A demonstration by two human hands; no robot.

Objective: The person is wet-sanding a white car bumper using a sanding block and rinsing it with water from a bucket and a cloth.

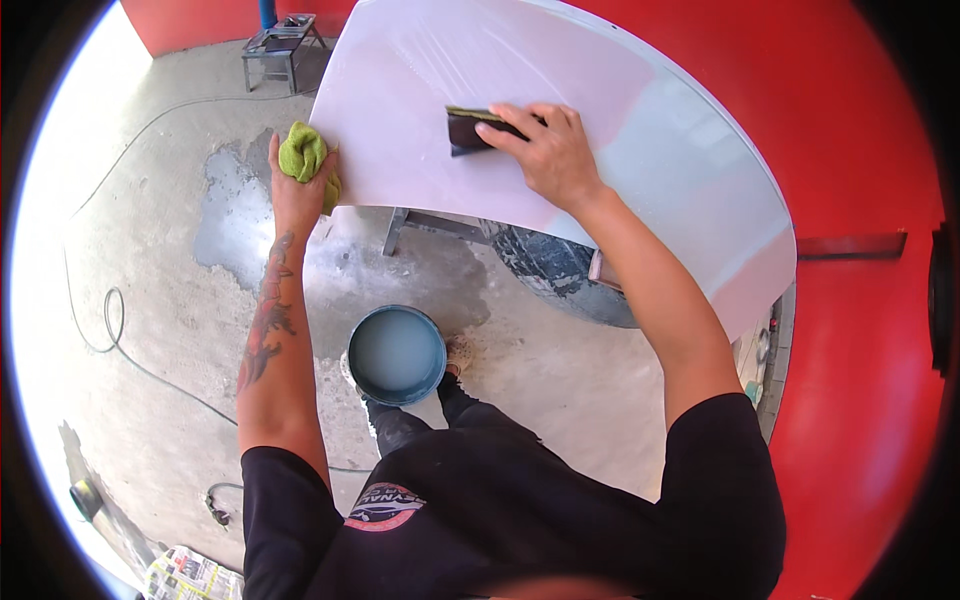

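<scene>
A large, smooth car body panel point(650, 160), pale pink and whitish with a curved edge, lies in front of me and looks wet. My right hand point(558, 155) grips a dark sanding block point(472, 132) with a yellowish-green top layer, its face against the panel near the middle. Wet streaks run across the surface beyond it. At the panel's left corner, my left hand point(296, 200) has its fingers around a crumpled green cloth point(302, 152); part of the cloth hangs down beside the edge.
A round bucket point(400, 309) of cloudy liquid stands by my feet. Under the panel are a metal stand point(440, 226) and a scuffed dark round object point(535, 262). A small step stool point(285, 45) is far left. A thin hose point(110, 345) crosses the wet concrete floor; a red wall point(860, 150) rises at right.
</scene>
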